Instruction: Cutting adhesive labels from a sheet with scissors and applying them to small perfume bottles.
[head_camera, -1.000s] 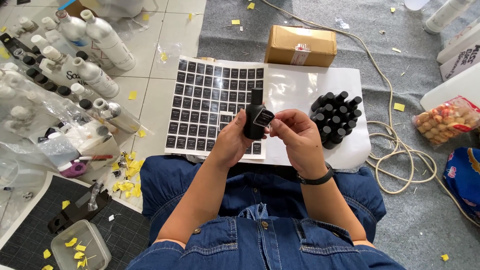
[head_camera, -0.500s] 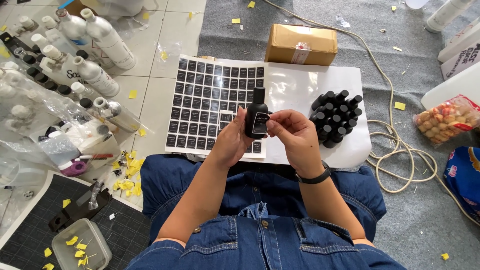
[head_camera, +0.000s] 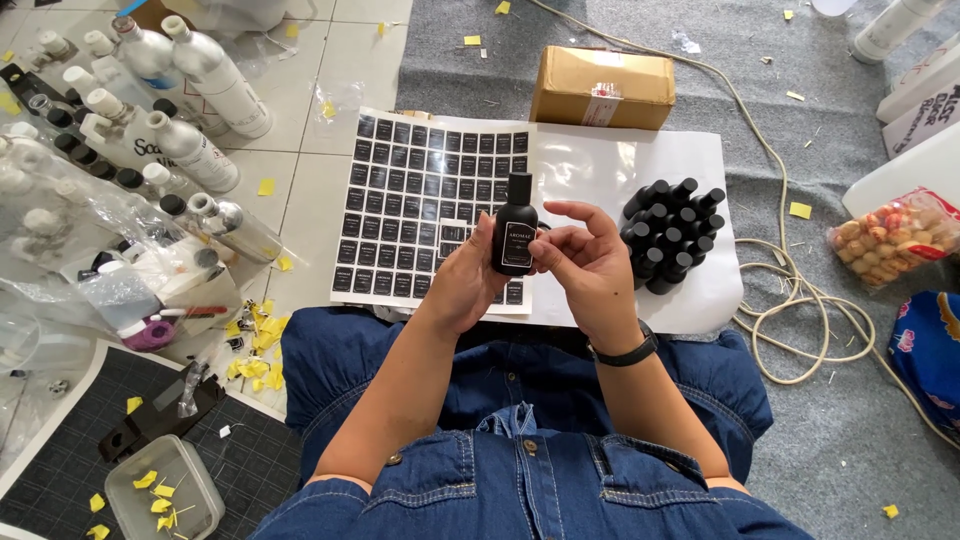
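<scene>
The left hand (head_camera: 465, 283) grasps a small black glass bottle with a black cap (head_camera: 515, 232) upright above the person's lap, its label facing up. The right hand (head_camera: 585, 262) presses a thumb against the bottle's side, other fingers spread loose. Beneath lies a white sheet of black rectangular stickers (head_camera: 420, 200); a cluster of black bottles (head_camera: 672, 236) stands just to the right.
</scene>
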